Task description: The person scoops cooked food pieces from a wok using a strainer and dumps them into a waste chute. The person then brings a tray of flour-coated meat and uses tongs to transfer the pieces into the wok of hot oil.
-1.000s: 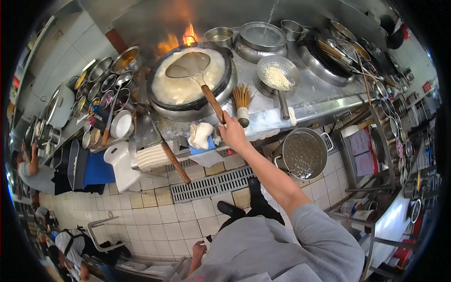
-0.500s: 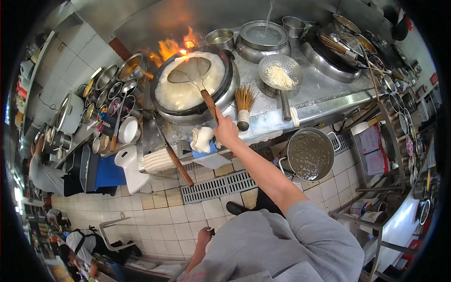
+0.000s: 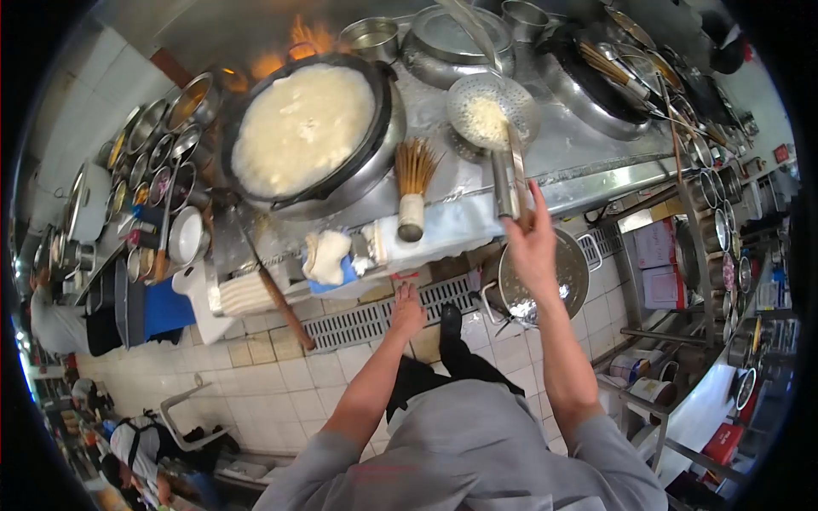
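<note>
My right hand (image 3: 535,255) grips the lower end of a long, narrow tool, apparently the skimmer (image 3: 517,166) seen edge-on and blurred. Its index finger lies stretched along the tool. Right beside it is the handle of a perforated strainer (image 3: 520,102), which holds pale crumbly bits (image 3: 485,122) and rests on the stove. My left hand (image 3: 406,312) hangs low at the stove's front edge, fingers extended, with nothing seen in it. A large wok (image 3: 383,94) holds pale foaming liquid (image 3: 302,128). A bamboo brush (image 3: 413,187) stands between wok and strainer.
Flames (image 3: 311,36) rise behind the wok. A lidded-looking pot (image 3: 460,38) sits at the back. A large stockpot (image 3: 571,247) stands below the stove edge. Folded cloths (image 3: 328,255) lie along the front. Bowls and a ladle (image 3: 162,230) crowd the left. Another person (image 3: 136,443) works lower left.
My right hand has moved right, from the wok to the strainer's handle, and the skimmer has left the foam. My left hand has come up toward the stove's front edge. The view has shifted.
</note>
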`<state>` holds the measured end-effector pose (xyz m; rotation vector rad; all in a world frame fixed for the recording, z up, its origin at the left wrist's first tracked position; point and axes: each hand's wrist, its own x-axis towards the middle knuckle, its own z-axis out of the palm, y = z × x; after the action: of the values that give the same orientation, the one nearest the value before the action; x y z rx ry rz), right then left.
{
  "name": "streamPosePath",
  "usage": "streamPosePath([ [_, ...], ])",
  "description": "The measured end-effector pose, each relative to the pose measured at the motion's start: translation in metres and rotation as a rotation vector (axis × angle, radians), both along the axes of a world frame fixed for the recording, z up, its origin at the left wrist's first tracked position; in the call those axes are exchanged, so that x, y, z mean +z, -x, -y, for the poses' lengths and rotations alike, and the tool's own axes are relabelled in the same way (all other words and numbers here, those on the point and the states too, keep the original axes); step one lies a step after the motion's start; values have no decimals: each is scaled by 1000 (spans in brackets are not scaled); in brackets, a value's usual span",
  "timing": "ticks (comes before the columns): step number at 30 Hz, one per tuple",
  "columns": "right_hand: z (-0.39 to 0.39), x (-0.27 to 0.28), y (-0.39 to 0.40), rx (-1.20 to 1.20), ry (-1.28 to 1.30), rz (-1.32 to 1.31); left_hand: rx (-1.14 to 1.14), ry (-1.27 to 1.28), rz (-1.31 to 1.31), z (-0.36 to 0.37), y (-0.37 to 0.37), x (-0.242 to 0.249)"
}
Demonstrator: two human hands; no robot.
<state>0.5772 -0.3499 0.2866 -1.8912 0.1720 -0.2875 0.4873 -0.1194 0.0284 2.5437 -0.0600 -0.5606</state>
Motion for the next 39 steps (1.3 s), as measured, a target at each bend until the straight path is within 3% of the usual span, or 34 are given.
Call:
streamPosePath([
  [1, 23, -7, 2, -32, -72, 99, 6, 0, 23, 12, -20, 1],
  [3, 68, -9, 17, -88, 59, 31, 45, -66, -24, 26, -40, -20],
  [5, 92, -2, 36, -146, 63, 19, 69, -100, -52, 32, -41, -49],
  [7, 120, -16, 58, -220, 6, -47, 64, -99, -54, 35, -39, -47],
  [12, 134, -16, 90, -293, -147, -138, 7, -117, -153, 32, -44, -36],
  [18, 142, -45, 83, -300, -112, -108, -120, -258, -373, 34, -60, -38],
  [19, 140, -43, 77, -296, -126, -108, -146, -357, -256, 37, -58, -41],
  [22, 136, -33, 59, -277, -179, -80, -216, -120, -706, 41, -86, -57],
  [23, 133, -24, 53, -274, -194, -73, -147, 26, -509, 52, -79, -35],
  [25, 122, -1, 42, -278, -243, -61, 108, 607, -461, 88, -77, 74],
  [27, 124, -5, 37, -288, -240, -118, 354, 1081, -513, 117, -81, 115],
  [30, 131, -4, 24, -243, -82, -109, 561, 1233, -347, 156, -107, 154],
  [36, 141, 34, -17, -34, 247, -58, 743, 1354, -497, 179, -143, 171],
  [39, 117, 37, -42, 112, 150, -44, 700, 1301, -416, 169, -130, 162],
])
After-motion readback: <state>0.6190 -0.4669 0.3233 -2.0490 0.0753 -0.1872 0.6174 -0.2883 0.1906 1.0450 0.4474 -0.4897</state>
